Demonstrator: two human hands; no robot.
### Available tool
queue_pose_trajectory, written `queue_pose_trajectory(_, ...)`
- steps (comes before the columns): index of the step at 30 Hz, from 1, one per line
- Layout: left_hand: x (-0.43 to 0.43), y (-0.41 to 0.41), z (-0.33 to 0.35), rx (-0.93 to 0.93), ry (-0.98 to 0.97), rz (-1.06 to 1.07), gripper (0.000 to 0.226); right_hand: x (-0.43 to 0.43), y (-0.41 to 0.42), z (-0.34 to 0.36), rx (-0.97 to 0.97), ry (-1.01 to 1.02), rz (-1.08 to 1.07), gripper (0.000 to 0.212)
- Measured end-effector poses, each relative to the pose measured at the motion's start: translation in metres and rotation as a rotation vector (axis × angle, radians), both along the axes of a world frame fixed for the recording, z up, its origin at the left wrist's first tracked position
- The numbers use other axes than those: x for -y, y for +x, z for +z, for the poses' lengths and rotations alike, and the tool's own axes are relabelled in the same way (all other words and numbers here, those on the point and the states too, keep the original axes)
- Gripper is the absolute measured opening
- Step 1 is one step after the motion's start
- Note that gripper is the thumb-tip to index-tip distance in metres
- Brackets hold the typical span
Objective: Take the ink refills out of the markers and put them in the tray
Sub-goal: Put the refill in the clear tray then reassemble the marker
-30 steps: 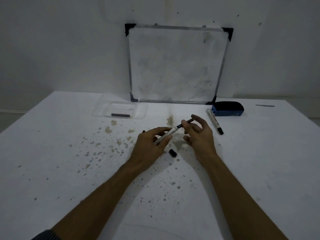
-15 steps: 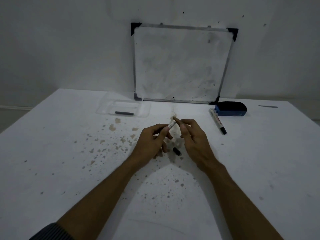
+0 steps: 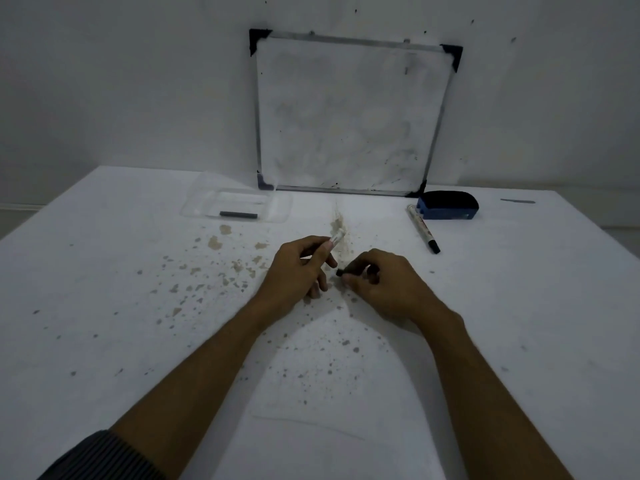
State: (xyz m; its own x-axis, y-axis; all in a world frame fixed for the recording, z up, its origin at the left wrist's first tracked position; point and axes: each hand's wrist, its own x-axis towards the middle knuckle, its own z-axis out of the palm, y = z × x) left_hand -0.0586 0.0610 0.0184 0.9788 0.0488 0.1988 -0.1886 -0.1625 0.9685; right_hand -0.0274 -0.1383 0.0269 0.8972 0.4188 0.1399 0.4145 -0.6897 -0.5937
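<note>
Head camera view, looking down at a white, speckled tabletop [image 3: 138, 341] with both bare forearms reaching in from the bottom of the frame.

Just above centre, the left hand [image 3: 294, 268] is closed around a white plastic marker barrel [image 3: 336, 236], whose open end pokes up and to the right past the fingertips. Just to its right, the right hand [image 3: 384, 282] is curled low over the table, pinching a small dark cylindrical piece [image 3: 341, 272] between thumb and forefinger. It is too small to tell whether this is the ink refill or the marker's end cap.

At upper left of centre sits a clear shallow plastic tray [image 3: 277, 216], holding one dark stick-shaped refill [image 3: 238, 214]. At upper right, a second white marker with a black cap [image 3: 423, 229] lies on the table, touching a blue and black board eraser [image 3: 446, 206]. A small framed whiteboard [image 3: 349, 116] leans against the wall at top centre.

Judged from this, the second marker is being taken apart, one refill being already in the tray. If the dark piece is the refill, the next move calls for carrying it up and left to the tray; otherwise, for drawing the refill out of the barrel first.
</note>
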Motion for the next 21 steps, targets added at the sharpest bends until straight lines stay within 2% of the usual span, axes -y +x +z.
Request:
queue_pose_trajectory(6, 0.001, -0.003, -0.001, -0.006, 0.035, -0.06, 0.025, 0.003, 0.0, 0.001, -0.03, 0.31, -0.261, 0.028)
queue_pose_trajectory(10, 0.0, -0.003, -0.001, -0.002, 0.069, -0.09, 0.034, 0.0, 0.0, 0.005, -0.071, 0.554, -0.244, 0.027)
queue_pose_trajectory(13, 0.0, -0.002, -0.002, -0.014, 0.119, -0.098, 0.037, -0.004, 0.002, 0.006, -0.245, 0.872, -0.172, 0.025)
queue_pose_trajectory(16, 0.001, -0.002, -0.002, -0.003, 0.122, -0.137, 0.025, -0.007, 0.004, 0.006, -0.492, 1.108, -0.12, 0.022)
queue_pose_trajectory(21, 0.0, -0.002, -0.002, 0.004, 0.041, -0.158, 0.022, -0.009, 0.009, 0.004, -0.693, 1.267, -0.138, 0.024)
